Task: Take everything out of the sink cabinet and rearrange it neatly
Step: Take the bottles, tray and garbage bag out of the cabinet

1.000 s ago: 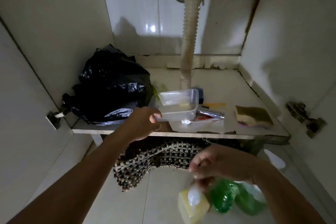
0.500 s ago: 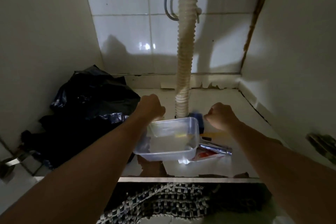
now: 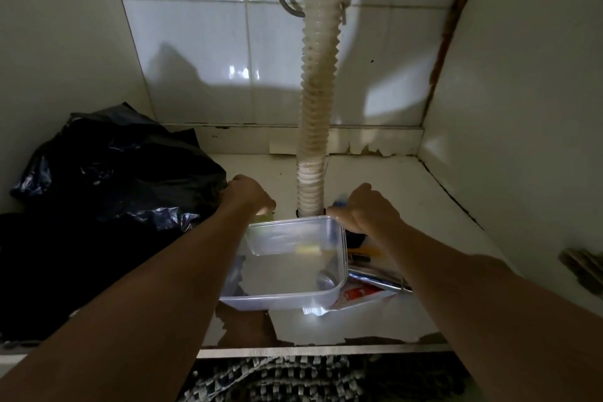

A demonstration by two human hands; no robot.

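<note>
Tub [image 3: 287,261], clear thin plastic on the cabinet floor [image 3: 408,192] before the hose [image 3: 315,101], probably light, flexible and slick, best held by opposite rims; left hand [image 3: 248,194] and right hand [image 3: 368,209] curl behind it, grips hidden.

The bag [image 3: 107,179] sits left of the box [image 3: 287,264]. The pipe [image 3: 315,127] stands behind the box.

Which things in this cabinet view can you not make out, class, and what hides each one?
Head view:
- Left hand: fingers curl out of sight; grip unclear.
- Blue thing: mostly behind the right hand.
- Items beside the clear container: crossed by the right forearm.
- Black bag: contents hidden, too dark.
</note>
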